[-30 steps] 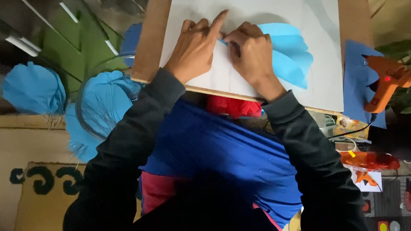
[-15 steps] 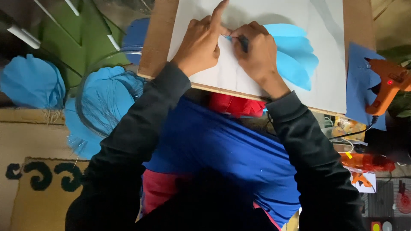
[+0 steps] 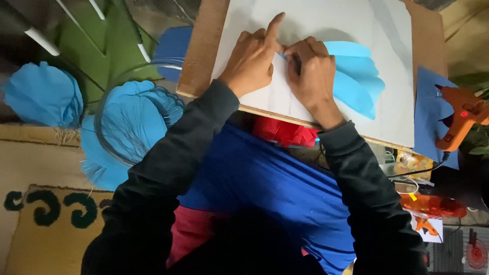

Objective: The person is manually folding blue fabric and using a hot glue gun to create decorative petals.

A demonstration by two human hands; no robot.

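Both hands are down on the white sheet (image 3: 326,25), which lies on a wooden board (image 3: 201,56) across the person's lap. Left hand (image 3: 252,61): fingers curled, index extended, pressing flat on the sheet next to the inner edge of the light-blue paper petals (image 3: 356,76). Nothing is enclosed in it. Right hand (image 3: 313,74): fingers bunched tight over the inner end of the petals, pinching or pressing. I can't tell which, since the knuckles hide the contact.

The petals are fanned out to the right of the right hand, flat on the sheet.

Risks as I see them:
- If that joint is glued, fingertips sitting on it could stick or get burnt. An orange glue gun (image 3: 461,119) rests on dark-blue paper (image 3: 428,112) at the board's right edge, cord trailing.
- The board seems to be carried on the lap alone. Uneven pressing could tip it and slide the gun off.
- Lifting the right hand too soon could let the petals spring up or shift out of the fan.
- Hard pressure could crease the thin paper.

More blue paper fans (image 3: 127,127) lie on the floor to the left, well apart.
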